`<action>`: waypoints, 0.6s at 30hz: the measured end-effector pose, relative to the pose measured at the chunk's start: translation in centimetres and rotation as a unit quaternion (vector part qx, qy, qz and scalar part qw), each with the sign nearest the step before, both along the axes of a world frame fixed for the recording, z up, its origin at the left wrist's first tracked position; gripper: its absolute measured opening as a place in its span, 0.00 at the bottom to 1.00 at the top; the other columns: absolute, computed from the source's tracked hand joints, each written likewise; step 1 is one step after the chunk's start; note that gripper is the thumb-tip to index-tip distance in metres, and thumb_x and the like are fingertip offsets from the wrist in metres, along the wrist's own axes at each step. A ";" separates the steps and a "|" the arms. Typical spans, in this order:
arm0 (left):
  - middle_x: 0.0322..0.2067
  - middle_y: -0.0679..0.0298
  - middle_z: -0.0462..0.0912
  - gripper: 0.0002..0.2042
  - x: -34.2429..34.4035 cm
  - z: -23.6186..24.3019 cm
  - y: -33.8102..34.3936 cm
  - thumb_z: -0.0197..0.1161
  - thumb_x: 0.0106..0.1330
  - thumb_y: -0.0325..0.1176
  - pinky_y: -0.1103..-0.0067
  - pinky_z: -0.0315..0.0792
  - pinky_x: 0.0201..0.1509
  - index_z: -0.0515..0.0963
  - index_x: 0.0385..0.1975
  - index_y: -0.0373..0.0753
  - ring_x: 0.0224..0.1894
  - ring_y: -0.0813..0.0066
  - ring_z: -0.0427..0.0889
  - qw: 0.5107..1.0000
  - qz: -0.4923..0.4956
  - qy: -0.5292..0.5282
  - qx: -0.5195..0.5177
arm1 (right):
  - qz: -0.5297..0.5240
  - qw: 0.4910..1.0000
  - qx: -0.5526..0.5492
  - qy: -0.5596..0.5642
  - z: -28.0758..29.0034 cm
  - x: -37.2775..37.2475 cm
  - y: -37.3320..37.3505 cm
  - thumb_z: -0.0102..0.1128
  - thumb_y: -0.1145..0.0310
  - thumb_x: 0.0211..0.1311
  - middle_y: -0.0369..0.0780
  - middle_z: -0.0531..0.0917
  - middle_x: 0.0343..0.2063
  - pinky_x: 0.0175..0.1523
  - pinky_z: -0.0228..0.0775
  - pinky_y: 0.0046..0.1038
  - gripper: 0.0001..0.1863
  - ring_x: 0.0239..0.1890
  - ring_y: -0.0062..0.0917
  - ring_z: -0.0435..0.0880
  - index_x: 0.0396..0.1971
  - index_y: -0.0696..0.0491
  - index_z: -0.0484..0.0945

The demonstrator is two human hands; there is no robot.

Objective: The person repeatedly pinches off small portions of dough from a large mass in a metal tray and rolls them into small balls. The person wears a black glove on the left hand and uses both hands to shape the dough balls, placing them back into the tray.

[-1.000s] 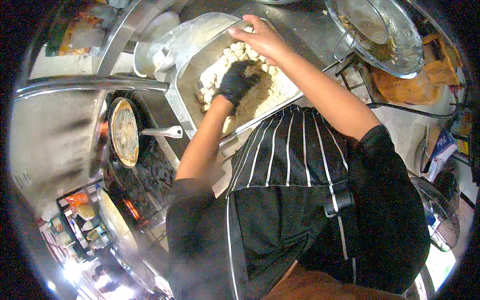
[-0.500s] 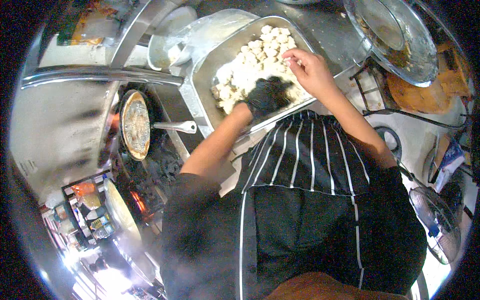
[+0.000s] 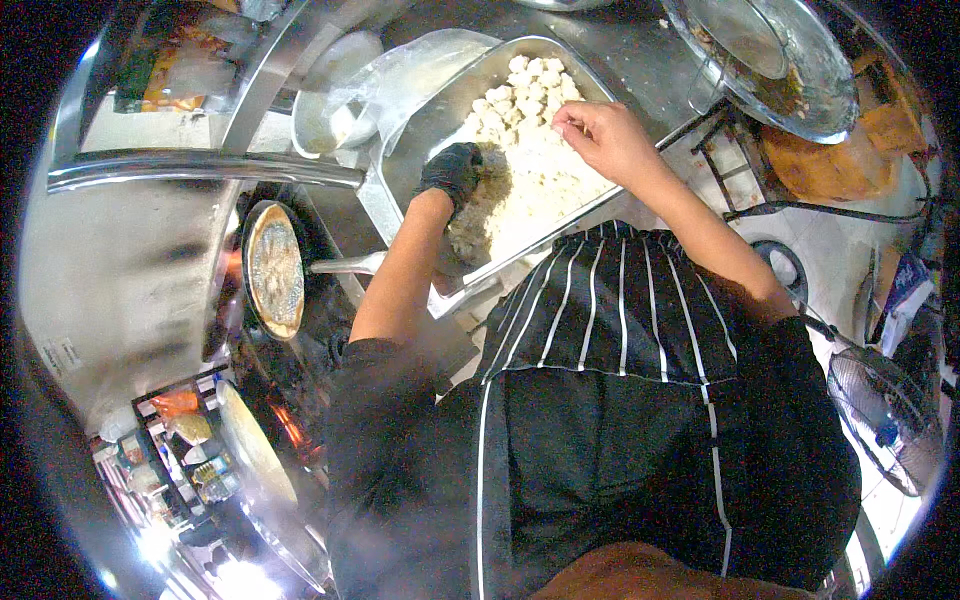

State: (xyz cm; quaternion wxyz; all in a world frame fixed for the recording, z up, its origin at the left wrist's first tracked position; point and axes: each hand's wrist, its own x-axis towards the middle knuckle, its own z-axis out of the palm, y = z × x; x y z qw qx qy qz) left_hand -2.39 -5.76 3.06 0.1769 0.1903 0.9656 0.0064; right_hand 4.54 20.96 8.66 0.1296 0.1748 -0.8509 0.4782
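Note:
A deep metal tray (image 3: 405,140) holds loose white flour (image 3: 560,180) and a heap of small, flour-coated pieces (image 3: 522,92) toward its far side. My left hand (image 3: 452,172), in a black glove, is at the tray's left side with its fingers curled in; whatever they hold is hidden. Over the tray's right side hovers my bare right hand (image 3: 605,142), thumb and fingertips pinched together. Something pale shows at those fingertips, too small to name.
Left of the tray, a long-handled pan (image 3: 273,268) of bubbling oil sits on a lit burner. A pale bowl (image 3: 335,85) and clear plastic bag (image 3: 420,62) stand behind. A large metal bowl (image 3: 835,105) is at far right, a fan (image 3: 885,425) at lower right.
My left hand has moved from the flour at the tray's near middle leftward to its left side. My right hand has shifted slightly left, still pinched.

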 end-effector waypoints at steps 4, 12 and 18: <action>0.34 0.56 0.79 0.11 2.5 4.6 2.9 0.59 0.50 0.33 0.71 0.70 0.42 0.78 0.34 0.42 0.37 0.59 0.78 0.985 -0.032 -0.011 0.167 | 0.044 0.977 -0.157 -0.138 -1.6 -1.1 -0.1 0.55 0.64 0.56 0.38 0.78 0.27 0.32 0.68 0.23 0.11 0.25 0.21 0.76 0.34 0.56 0.75; 0.36 0.58 0.76 0.15 5.4 11.1 8.4 0.59 0.52 0.28 0.75 0.69 0.44 0.73 0.41 0.38 0.40 0.64 0.76 0.906 -0.046 -0.004 0.422 | 0.185 0.696 -0.490 -0.490 1.8 0.7 -2.9 0.60 0.56 0.52 0.35 0.78 0.28 0.34 0.72 0.28 0.17 0.28 0.23 0.77 0.35 0.54 0.74; 0.49 0.60 0.71 0.24 5.0 11.0 8.3 0.62 0.51 0.27 0.76 0.66 0.52 0.66 0.51 0.39 0.50 0.72 0.69 0.894 -0.078 0.130 0.421 | 0.177 0.712 -0.481 -0.479 -0.5 -0.1 -1.4 0.58 0.52 0.53 0.35 0.75 0.19 0.23 0.68 0.23 0.18 0.19 0.21 0.75 0.30 0.54 0.74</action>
